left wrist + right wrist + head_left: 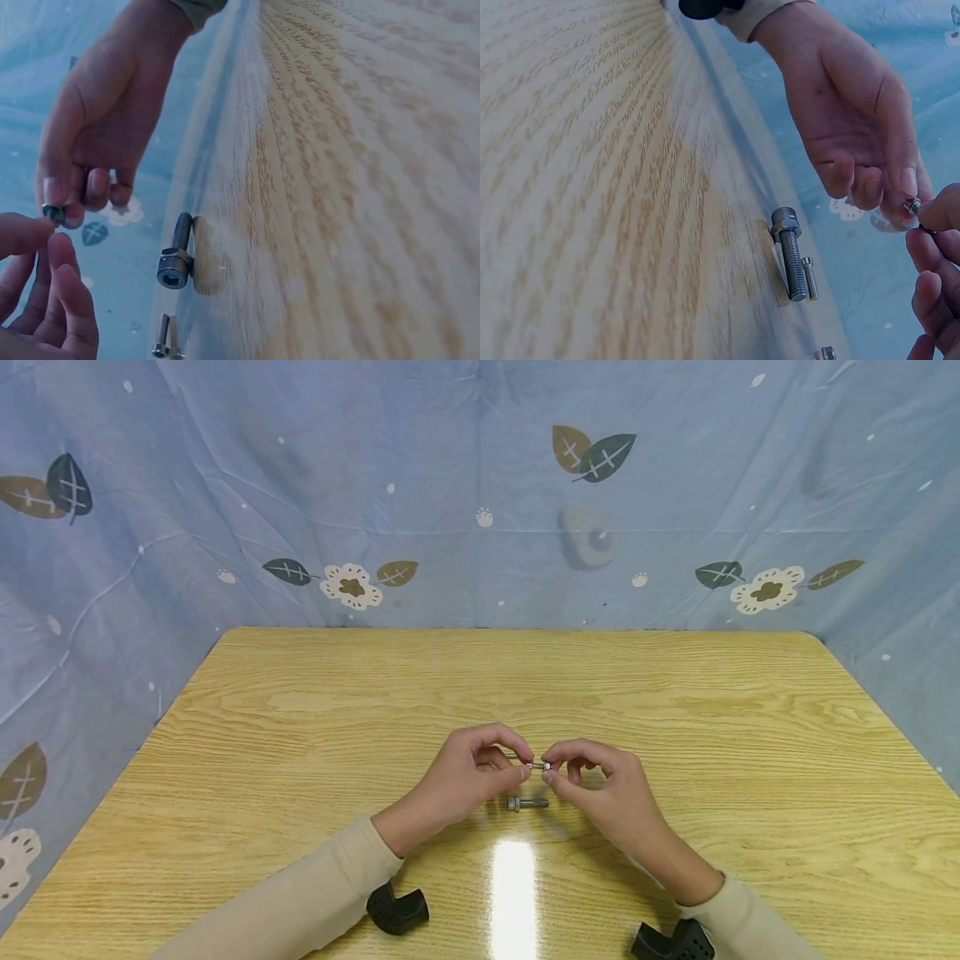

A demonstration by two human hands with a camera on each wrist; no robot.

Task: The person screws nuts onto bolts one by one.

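Observation:
In the head view my left hand (465,772) pinches a small metal bolt (534,766) between thumb and index finger. Facing it, my right hand (603,781) pinches a small nut (547,767) at the bolt's right end. Fingertips of both hands nearly meet and cover most of these two parts. Below the hands, a larger socket-head bolt (528,803) lies on the table, and the right wrist view shows a hex nut (785,225) on it, up by the head. Beyond the left fingers lies another thin bolt (511,755), partly hidden.
The wooden table (300,710) has a blue patterned cloth (480,460) hanging behind it. At the right wrist view's lower edge sits another small metal piece (825,353). Black wrist mounts (397,910) show by both sleeves. Light glares off the table's front.

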